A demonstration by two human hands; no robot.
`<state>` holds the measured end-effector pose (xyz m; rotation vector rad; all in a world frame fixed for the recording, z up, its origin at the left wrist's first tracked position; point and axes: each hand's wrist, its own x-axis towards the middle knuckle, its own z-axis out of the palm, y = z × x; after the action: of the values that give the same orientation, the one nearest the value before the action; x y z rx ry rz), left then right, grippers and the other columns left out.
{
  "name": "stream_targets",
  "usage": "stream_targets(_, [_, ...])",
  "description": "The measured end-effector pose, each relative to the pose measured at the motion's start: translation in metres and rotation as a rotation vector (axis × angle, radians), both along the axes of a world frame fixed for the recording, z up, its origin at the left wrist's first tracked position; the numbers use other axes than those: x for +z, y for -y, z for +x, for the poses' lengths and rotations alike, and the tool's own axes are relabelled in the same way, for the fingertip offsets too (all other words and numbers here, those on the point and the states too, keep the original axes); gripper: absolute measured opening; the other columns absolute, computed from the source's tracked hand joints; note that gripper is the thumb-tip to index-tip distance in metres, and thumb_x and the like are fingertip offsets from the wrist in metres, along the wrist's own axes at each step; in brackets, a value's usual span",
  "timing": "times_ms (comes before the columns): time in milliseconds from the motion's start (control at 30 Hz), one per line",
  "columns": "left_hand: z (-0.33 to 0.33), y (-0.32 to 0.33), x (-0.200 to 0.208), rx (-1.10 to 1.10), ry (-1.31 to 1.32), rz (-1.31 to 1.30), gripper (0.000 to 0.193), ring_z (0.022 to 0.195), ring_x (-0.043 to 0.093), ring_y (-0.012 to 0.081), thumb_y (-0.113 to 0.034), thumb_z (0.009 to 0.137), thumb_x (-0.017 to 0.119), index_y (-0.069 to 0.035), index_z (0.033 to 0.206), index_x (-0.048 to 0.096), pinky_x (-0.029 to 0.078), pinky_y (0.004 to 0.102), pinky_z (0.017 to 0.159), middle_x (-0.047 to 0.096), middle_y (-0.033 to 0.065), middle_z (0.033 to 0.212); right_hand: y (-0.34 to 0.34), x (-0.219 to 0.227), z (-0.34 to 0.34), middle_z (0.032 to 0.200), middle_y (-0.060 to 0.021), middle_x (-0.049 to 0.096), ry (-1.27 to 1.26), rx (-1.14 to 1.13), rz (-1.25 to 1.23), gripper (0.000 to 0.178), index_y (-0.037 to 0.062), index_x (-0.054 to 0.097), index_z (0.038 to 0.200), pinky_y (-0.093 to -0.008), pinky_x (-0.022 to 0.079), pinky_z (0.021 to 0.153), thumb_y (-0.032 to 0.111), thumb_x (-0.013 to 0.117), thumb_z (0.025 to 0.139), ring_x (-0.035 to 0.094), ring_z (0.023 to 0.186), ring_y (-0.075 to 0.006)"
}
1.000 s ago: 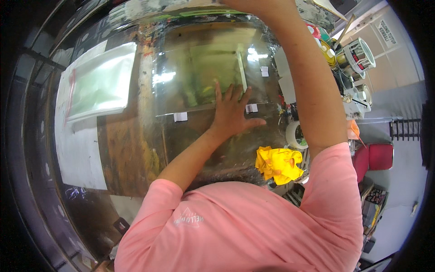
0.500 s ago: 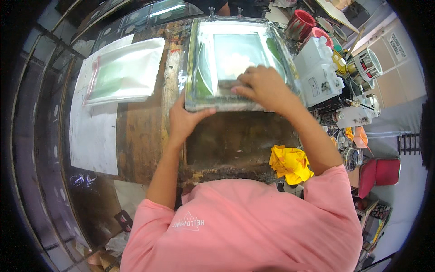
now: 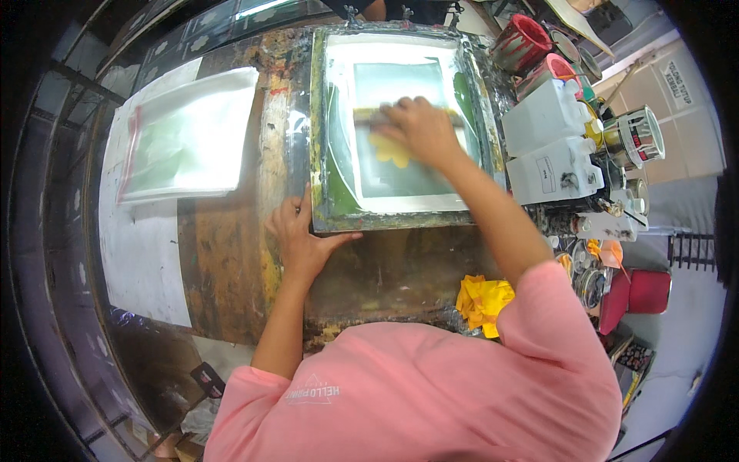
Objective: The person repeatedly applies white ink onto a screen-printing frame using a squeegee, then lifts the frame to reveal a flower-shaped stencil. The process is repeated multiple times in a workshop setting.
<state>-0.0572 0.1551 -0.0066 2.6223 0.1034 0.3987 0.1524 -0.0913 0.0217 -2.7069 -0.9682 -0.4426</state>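
Observation:
A screen-printing frame with a white, pale-green mesh rests on the table. My right hand grips a squeegee, closed over its middle, and the tool lies crosswise on the mesh. Just nearer than the blade, a yellow flower shape shows in the pale panel. At the frame's near left corner is my left hand; its fingers are apart, the thumb along the near edge and the index finger against the left side. Motion blurs the right hand, and its palm hides part of the squeegee.
Clear plastic sheets are stacked on white paper at the left. A crumpled yellow cloth lies at the table's near right. White jugs and paint cans crowd the right side. Clamps stand behind the frame.
My right hand and squeegee have moved away from me across the mesh, from its near part toward its middle. The yellow flower shape now shows. My left hand stays at the corner.

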Motion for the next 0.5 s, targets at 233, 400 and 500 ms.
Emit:
stream_targets(233, [0.003, -0.003, 0.002, -0.054, 0.106, -0.067, 0.128, 0.094, 0.056, 0.0253, -0.073, 0.053, 0.093, -0.008, 0.157, 0.055, 0.035, 0.0448, 0.097, 0.059, 0.0069, 0.093, -0.014, 0.035, 0.162, 0.092, -0.0158, 0.076, -0.119, 0.093, -0.05, 0.056, 0.0128, 0.077, 0.112, -0.0504, 0.056, 0.081, 0.065, 0.06, 0.1, 0.072, 0.094, -0.0408])
stream_targets(400, [-0.001, -0.004, 0.002, -0.044, 0.01, -0.135, 0.128, 0.099, 0.058, 0.0279, -0.066, 0.054, 0.096, -0.007, 0.159, 0.052, 0.038, 0.0441, 0.1, 0.07, 0.0076, 0.095, -0.014, 0.008, 0.136, 0.101, -0.0113, 0.073, 0.005, 0.012, -0.048, 0.051, 0.0153, 0.077, 0.115, -0.0499, 0.057, 0.08, 0.062, 0.064, 0.099, 0.071, 0.1, -0.0351])
stream_targets(500, [-0.002, -0.004, 0.001, -0.05, 0.014, -0.136, 0.129, 0.1, 0.059, 0.029, -0.068, 0.056, 0.096, -0.007, 0.16, 0.05, 0.038, 0.0445, 0.101, 0.071, 0.0092, 0.097, -0.004, 0.003, 0.082, 0.104, -0.0099, 0.072, 0.009, 0.024, -0.017, 0.045, 0.0154, 0.076, 0.115, -0.0498, 0.058, 0.08, 0.056, 0.067, 0.098, 0.071, 0.102, -0.0323])
